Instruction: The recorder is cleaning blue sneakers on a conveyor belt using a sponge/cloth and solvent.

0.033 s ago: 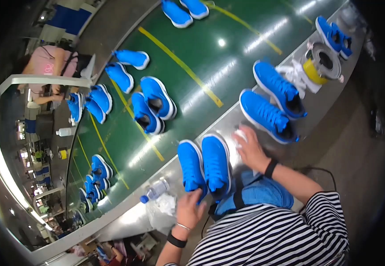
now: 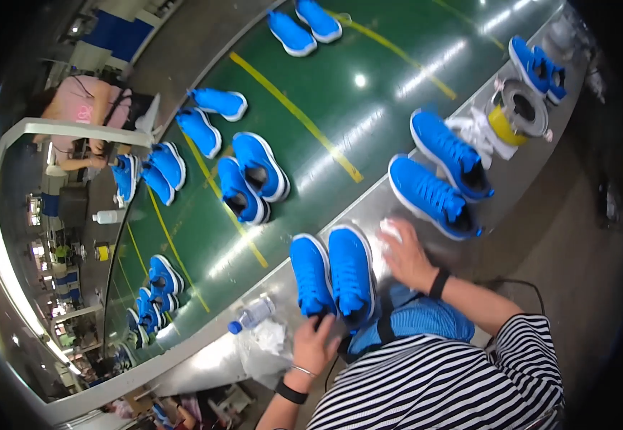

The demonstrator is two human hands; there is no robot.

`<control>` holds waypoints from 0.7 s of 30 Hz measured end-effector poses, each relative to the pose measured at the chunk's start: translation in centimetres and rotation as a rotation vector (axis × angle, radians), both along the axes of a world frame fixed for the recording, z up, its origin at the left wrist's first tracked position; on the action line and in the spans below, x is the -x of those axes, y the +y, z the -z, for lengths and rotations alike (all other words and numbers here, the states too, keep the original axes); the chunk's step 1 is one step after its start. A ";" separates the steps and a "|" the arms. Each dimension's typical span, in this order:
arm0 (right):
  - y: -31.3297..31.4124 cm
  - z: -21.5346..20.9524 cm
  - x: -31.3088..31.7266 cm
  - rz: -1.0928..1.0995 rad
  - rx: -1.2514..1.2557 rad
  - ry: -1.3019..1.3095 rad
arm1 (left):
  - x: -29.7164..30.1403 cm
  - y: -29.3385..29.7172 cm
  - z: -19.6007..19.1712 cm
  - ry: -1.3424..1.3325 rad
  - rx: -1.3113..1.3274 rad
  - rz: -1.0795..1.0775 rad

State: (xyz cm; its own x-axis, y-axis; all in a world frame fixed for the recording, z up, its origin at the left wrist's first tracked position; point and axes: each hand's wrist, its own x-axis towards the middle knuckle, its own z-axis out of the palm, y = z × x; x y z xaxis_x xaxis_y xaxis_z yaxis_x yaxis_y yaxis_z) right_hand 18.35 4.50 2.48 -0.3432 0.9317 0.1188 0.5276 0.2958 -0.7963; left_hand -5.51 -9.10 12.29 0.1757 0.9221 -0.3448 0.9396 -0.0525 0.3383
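White wad (image 2: 390, 229) sits pinched in the right hand (image 2: 406, 252); the left hand (image 2: 316, 345) touches a shoe's heel, though whether it grips, I cannot tell. That bright blue shoe (image 2: 310, 269), white-soled and dark-lined, lies beside its laced mate (image 2: 349, 269) on the metallic tabletop (image 2: 376, 208), toes toward the green surface (image 2: 369, 93).

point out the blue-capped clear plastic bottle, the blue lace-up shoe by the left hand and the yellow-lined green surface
Clear plastic bottle (image 2: 258, 312), head view: on its body
Blue shoe (image 2: 311, 274), head view: on its upper
Green surface (image 2: 311, 190), head view: on a bare part
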 end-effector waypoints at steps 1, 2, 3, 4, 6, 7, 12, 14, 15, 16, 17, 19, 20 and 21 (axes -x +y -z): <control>-1.4 -0.2 0.2 -0.032 0.078 0.104 | 0.0 -1.9 2.0 -0.009 0.005 0.006; -2.5 -1.0 0.8 -0.105 0.203 0.136 | -0.2 -2.6 3.4 0.044 -0.020 0.030; -3.6 -1.3 0.8 -0.184 0.299 0.172 | 0.1 -3.0 4.6 0.006 -0.018 -0.009; -4.6 -1.8 1.1 -0.293 0.516 0.208 | 0.3 -3.3 5.0 -0.034 -0.004 -0.040; -5.7 -1.1 2.0 -0.310 0.566 0.097 | -0.7 -2.7 4.4 -0.040 0.020 0.012; -5.4 -1.0 2.8 -0.289 0.598 0.056 | -1.1 -2.3 3.9 -0.020 0.058 0.043; -4.0 -1.3 3.1 -0.335 0.586 0.054 | -2.5 -1.3 4.6 0.116 0.036 0.040; -2.5 -3.2 2.0 -0.390 0.597 0.113 | -3.0 1.2 3.6 0.081 -0.066 -0.042; -1.4 -4.5 0.8 -0.335 0.585 0.189 | -3.1 3.4 1.8 0.021 -0.073 -0.064; -0.5 -5.4 -0.2 -0.306 0.551 0.272 | -2.8 5.6 0.0 -0.037 -0.075 -0.091; 0.7 -6.9 -1.2 -0.304 0.538 0.302 | -2.5 7.5 -1.2 -0.145 -0.180 -0.106; 3.0 -9.1 -3.7 -0.300 0.530 0.323 | -3.1 12.7 -3.8 -0.175 -0.194 -0.091; 3.8 -9.3 -4.8 -0.290 0.534 0.317 | -3.5 15.9 -4.1 -0.160 -0.166 -0.092; 4.9 -9.7 -6.1 -0.274 0.527 0.293 | -4.5 19.7 -3.9 -0.143 -0.202 -0.064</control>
State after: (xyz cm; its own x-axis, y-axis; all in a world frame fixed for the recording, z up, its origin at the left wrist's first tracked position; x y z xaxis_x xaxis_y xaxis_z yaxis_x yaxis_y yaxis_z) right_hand 24.40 9.35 12.15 -0.5990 0.7742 -0.2046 0.2279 -0.0802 -0.9704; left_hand -1.05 10.64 16.15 0.1486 0.9805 -0.1286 0.8863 -0.0744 0.4570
